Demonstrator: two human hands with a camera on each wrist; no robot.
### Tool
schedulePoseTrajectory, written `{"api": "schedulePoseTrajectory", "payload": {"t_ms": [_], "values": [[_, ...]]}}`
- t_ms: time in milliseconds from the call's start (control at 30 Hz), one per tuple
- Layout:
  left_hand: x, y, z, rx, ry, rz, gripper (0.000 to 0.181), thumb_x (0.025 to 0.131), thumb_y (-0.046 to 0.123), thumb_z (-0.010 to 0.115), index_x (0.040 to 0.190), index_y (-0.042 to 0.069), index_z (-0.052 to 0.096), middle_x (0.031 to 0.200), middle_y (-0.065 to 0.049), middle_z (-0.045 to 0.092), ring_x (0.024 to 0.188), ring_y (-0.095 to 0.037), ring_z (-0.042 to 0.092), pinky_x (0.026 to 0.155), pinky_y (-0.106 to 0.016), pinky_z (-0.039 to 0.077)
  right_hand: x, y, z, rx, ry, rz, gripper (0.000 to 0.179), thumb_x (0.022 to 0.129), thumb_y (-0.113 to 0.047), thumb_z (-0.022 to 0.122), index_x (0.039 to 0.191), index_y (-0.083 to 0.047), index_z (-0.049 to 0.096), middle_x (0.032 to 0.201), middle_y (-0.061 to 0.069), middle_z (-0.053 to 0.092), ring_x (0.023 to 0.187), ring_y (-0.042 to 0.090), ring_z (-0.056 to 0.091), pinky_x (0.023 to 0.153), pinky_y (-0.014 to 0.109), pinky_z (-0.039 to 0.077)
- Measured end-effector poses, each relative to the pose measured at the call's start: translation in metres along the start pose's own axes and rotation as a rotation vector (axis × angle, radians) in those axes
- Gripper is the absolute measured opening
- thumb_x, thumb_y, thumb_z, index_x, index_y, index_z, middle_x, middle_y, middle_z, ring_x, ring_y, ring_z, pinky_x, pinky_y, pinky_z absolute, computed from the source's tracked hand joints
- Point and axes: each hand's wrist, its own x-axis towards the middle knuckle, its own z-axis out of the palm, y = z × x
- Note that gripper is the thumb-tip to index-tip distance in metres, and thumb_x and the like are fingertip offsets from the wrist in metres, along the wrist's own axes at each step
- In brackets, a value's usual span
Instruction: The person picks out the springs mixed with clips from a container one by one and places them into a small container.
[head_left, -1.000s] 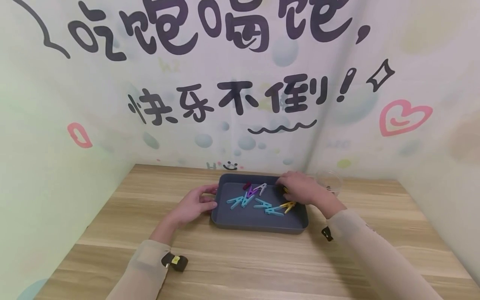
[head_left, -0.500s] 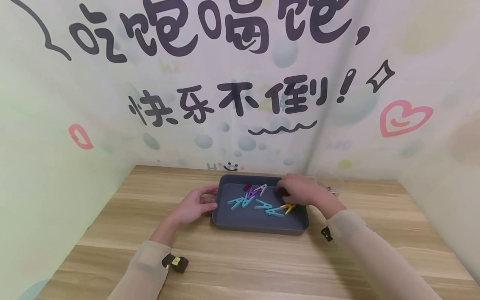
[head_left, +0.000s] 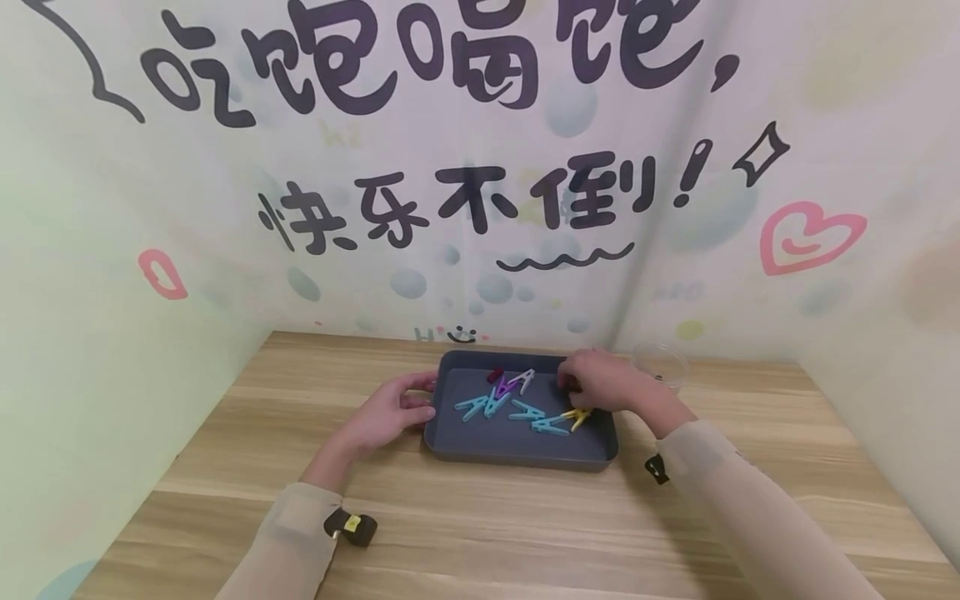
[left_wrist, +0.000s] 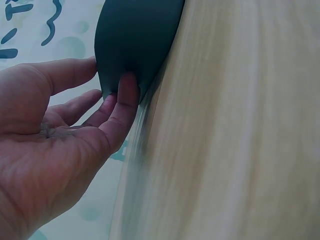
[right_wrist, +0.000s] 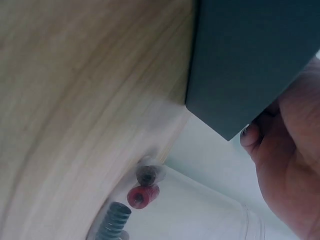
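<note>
Several plastic clothes pegs lie in the dark grey tray (head_left: 517, 450): light blue pegs (head_left: 549, 425), a purple peg (head_left: 507, 386), a white peg (head_left: 523, 379) and a yellow peg (head_left: 577, 417). My left hand (head_left: 388, 412) rests its fingertips against the tray's left end; the left wrist view shows loosely bent fingers (left_wrist: 127, 92) touching the outer wall. Over the tray's right end, my right hand (head_left: 603, 379) reaches in with curled fingers. Whatever lies under those fingertips is hidden. A small dark red piece (head_left: 495, 375) sits near the back wall.
A clear plastic cup (head_left: 660, 367) stands behind the right wrist. Through its wall, the right wrist view shows ribbed, coil-like pieces, including a red one (right_wrist: 143, 195) and a teal one (right_wrist: 114, 220). The wood-grain table (head_left: 480, 533) meets a printed wall hanging (head_left: 450, 283).
A yellow bit seen at my right fingertips one second ago is now hidden, and those fingers have drawn in slightly. The left hand and the tray stay in place.
</note>
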Motion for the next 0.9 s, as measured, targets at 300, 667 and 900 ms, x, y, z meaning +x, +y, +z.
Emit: {"api": "schedulePoseTrajectory", "payload": {"t_ms": [300, 667, 900], "values": [[0.0, -0.002, 0.002, 0.021, 0.014, -0.026, 0.059, 0.103, -0.005, 0.061, 0.158, -0.008, 0.04, 0.151, -0.03, 0.049, 0.131, -0.045, 0.06, 0.1, -0.042, 0.06, -0.008, 0.002, -0.004, 0.269, 0.033, -0.033, 0.016, 0.09, -0.009, 0.076, 0.104, -0.017, 0.072, 0.092, -0.005, 0.065, 0.084, 0.018, 0.06, 0.073, 0.034, 0.055], [0.0, -0.004, 0.001, 0.017, 0.013, -0.016, 0.058, 0.104, -0.005, 0.061, 0.158, -0.008, 0.04, 0.152, -0.031, 0.049, 0.131, -0.046, 0.06, 0.101, -0.043, 0.059, -0.02, 0.001, -0.014, 0.45, 0.066, -0.035, 0.016, 0.091, -0.009, 0.074, 0.107, -0.013, 0.074, 0.092, -0.003, 0.067, 0.084, 0.02, 0.06, 0.07, 0.034, 0.056], [0.0, -0.001, 0.0, 0.024, 0.016, -0.021, 0.058, 0.104, -0.004, 0.061, 0.158, -0.007, 0.04, 0.152, -0.03, 0.049, 0.131, -0.046, 0.06, 0.102, -0.044, 0.059, -0.026, 0.004, -0.018, 0.508, 0.095, -0.02, 0.019, 0.091, -0.009, 0.075, 0.11, -0.009, 0.074, 0.096, -0.001, 0.068, 0.09, 0.023, 0.06, 0.076, 0.035, 0.056]]}}
